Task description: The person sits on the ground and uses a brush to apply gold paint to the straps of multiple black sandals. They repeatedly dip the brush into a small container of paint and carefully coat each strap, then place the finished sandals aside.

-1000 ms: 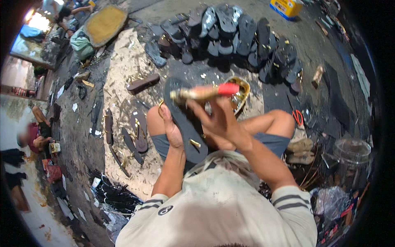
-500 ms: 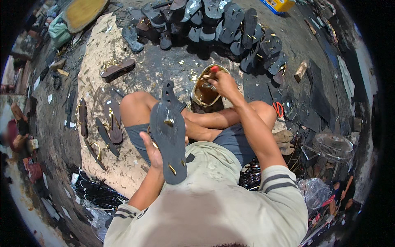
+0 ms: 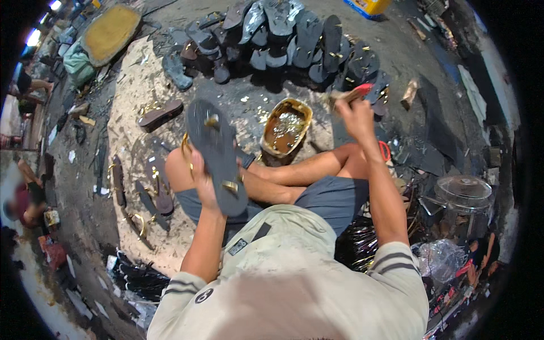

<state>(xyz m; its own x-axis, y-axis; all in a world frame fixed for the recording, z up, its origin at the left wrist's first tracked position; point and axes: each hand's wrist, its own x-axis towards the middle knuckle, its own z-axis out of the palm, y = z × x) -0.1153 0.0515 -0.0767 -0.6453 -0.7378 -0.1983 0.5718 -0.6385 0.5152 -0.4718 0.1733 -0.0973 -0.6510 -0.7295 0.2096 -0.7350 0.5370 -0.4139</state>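
My left hand (image 3: 202, 184) grips a dark flip-flop (image 3: 218, 156) by its edge, above my left thigh. Its sole is turned up, gold strap ends poke through it, and a gold strap shows beside my fingers. My right hand (image 3: 358, 120) is closed around a brush (image 3: 361, 90) with a red part, held out to the right over the floor; motion blurs its tip. Between the two hands, in front of my crossed legs, stands an open tub (image 3: 309, 111) of amber-brown, glue-like liquid.
Many dark sandals (image 3: 309, 39) are heaped in an arc beyond the tub. A brown sandal (image 3: 161, 115) and several more lie to my left on a pale sheet (image 3: 127, 102). Orange-red scissor handles (image 3: 385, 151) sit by my right knee, near a wire fan (image 3: 463, 192).
My right hand has lifted the brush out of the tub and swung it to the right. The flip-flop in my left hand has moved up and to the left, tilting.
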